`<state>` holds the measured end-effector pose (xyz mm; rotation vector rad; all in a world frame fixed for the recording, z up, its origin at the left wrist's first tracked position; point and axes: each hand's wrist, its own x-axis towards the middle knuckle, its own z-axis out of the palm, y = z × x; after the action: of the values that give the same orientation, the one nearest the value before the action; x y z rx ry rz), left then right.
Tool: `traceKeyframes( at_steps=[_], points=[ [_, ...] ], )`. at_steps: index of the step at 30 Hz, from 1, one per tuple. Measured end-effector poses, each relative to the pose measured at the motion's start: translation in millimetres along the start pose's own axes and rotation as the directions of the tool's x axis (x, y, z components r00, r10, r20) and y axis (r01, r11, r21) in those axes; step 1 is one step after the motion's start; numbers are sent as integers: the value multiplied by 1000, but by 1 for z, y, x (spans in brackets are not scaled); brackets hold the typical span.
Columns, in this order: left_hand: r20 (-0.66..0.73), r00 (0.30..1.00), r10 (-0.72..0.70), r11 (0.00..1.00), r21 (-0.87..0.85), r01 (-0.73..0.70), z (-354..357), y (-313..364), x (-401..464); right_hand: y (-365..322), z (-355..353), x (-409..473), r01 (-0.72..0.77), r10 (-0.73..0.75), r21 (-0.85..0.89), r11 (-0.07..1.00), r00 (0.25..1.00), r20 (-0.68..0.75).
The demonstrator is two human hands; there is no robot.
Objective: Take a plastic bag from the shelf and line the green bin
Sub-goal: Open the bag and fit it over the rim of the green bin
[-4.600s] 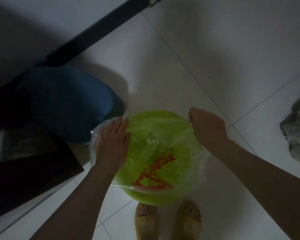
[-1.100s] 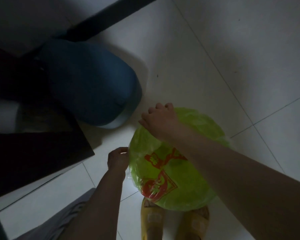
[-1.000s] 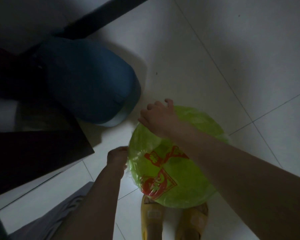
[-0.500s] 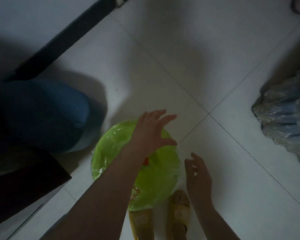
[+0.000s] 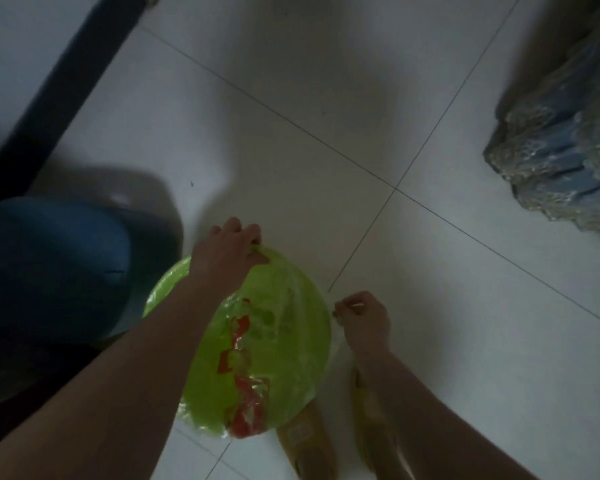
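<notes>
The bin (image 5: pixel 257 341) stands on the floor (image 5: pixel 326 133), with the yellow slippers (image 5: pixel 309 441) just at its near side and a blue thing (image 5: pixel 49 265) to its left. The bag (image 5: pixel 246 403), clear with red print, is spread over the bin's mouth. A moment ago both hands were held open above the bin. Now the left hand (image 5: pixel 227 251) is closed on the bag at the far rim. The right hand (image 5: pixel 364 320) is pinched on the bag's edge just right of the bin. So the bag has been gripped again in two spots. It looks nearly fitted. The edge probably needs to be pulled down over the rim next. The thin bag could tear or slip off if tugged hard.
</notes>
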<state>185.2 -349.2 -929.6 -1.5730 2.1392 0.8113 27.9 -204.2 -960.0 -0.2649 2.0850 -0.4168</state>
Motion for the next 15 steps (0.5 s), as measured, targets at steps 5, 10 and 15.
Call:
traceKeyframes(
  at_steps=[5, 10, 15],
  points=[
    [-45, 989, -139, 962, -244, 124, 8, -25, -10, -10, -1, 7, 132, -118, -111, 985, 986, 120],
    [-26, 957, -289, 895, -361, 261, 17, -43, -22, 13, -19, -34, 389, -396, -102, 916, 916, -62],
    [-23, 915, -403, 792, -511, 336, 28, -60, -36, 43, -1, -53, 300, -268, -276, 913, 952, 149]
  ],
)
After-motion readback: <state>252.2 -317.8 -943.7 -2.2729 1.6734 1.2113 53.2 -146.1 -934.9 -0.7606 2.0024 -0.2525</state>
